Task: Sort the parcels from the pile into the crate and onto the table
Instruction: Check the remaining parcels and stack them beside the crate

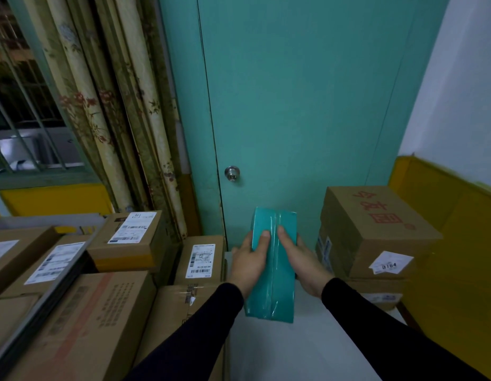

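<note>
I hold one teal parcel [273, 266] in both hands, raised above the white table [307, 350] near its far edge, long axis pointing away from me toward the door [307, 105]. Left hand [248, 266] grips its left side, thumb curled over the top face; right hand [305, 266] grips the right side the same way, thumb on top, other fingers hidden underneath. The wrap is glossy with a taped seam down the middle, so it probably slides easily.

Step, as I judge it: one parcel is picked and mid-carry, with the sorting decision pending. No crate in view, so I can't tell where that bin sits. The next move calls for either lowering it flat onto the bare table or turning toward the crate, keeping both grips until it rests.

Count: one teal parcel. Brown boxes [101, 312]: about seven visible in the pile at left, some cut by the frame, so the count is rough. At the table's far right corner sits a stack [376, 232] of two boxes, maybe three. One door knob [232, 173], one curtain [115, 119], one barred window [24, 105].
</note>
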`<act>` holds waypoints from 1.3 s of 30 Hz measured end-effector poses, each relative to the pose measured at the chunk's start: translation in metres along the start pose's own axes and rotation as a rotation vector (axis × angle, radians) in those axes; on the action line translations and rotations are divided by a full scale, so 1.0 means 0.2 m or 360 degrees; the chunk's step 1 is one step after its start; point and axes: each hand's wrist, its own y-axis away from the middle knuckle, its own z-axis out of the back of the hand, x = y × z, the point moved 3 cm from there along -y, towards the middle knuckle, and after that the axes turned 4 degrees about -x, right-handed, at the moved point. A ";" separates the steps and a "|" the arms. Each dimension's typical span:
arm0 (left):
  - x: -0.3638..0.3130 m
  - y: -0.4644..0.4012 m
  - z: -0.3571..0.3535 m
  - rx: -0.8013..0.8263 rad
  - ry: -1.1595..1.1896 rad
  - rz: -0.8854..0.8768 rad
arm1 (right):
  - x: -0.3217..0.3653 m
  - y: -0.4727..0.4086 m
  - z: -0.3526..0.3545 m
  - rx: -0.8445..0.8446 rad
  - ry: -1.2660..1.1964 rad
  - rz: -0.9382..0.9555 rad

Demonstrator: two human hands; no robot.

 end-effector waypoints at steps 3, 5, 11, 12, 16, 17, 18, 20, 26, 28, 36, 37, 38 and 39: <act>-0.01 0.00 0.00 -0.0028 -0.0025 -0.0067 | 0.01 0.02 0.00 -0.0051 0.0124 0.0069; -0.01 -0.01 -0.01 -0.0046 -0.0068 -0.0088 | 0.01 0.03 0.00 -0.0091 0.0226 0.0113; -0.02 -0.02 -0.01 0.0002 -0.0043 -0.0135 | 0.01 0.01 0.01 -0.0076 0.0258 0.0125; -0.02 -0.03 -0.01 0.0002 -0.0055 -0.0153 | 0.01 0.01 0.01 -0.0080 0.0267 0.0131; -0.01 -0.05 -0.02 -0.0030 -0.0095 -0.0158 | 0.01 0.00 0.01 -0.0130 0.0344 0.0172; 0.00 -0.05 -0.02 -0.0027 -0.0093 -0.0150 | 0.01 0.00 0.01 -0.0141 0.0337 0.0164; -0.01 -0.03 -0.02 -0.0017 -0.0089 -0.0146 | 0.00 0.00 0.01 -0.0133 0.0305 0.0153; -0.02 -0.03 -0.01 -0.0001 -0.0107 -0.0159 | 0.00 0.01 -0.01 -0.0108 0.0203 0.0128; -0.07 -0.03 0.10 -0.0105 0.0369 -0.0032 | 0.04 0.01 0.01 -0.0068 0.0241 0.0162; -0.07 -0.02 0.14 -0.0019 0.0606 -0.0035 | 0.05 0.01 0.04 -0.0093 0.0378 0.0230; -0.10 0.01 0.19 0.0089 0.0763 -0.0160 | 0.09 0.01 0.04 0.0145 0.0369 -0.0028; -0.11 0.01 0.20 0.0041 0.0755 -0.0150 | 0.08 0.01 0.04 0.0139 0.0397 -0.0022; -0.11 0.00 0.21 -0.0001 0.0732 -0.0129 | 0.09 0.01 0.03 0.0077 0.0406 -0.0002; -0.12 0.00 0.22 -0.0030 0.0710 -0.0100 | 0.09 0.00 0.03 0.0005 0.0398 0.0024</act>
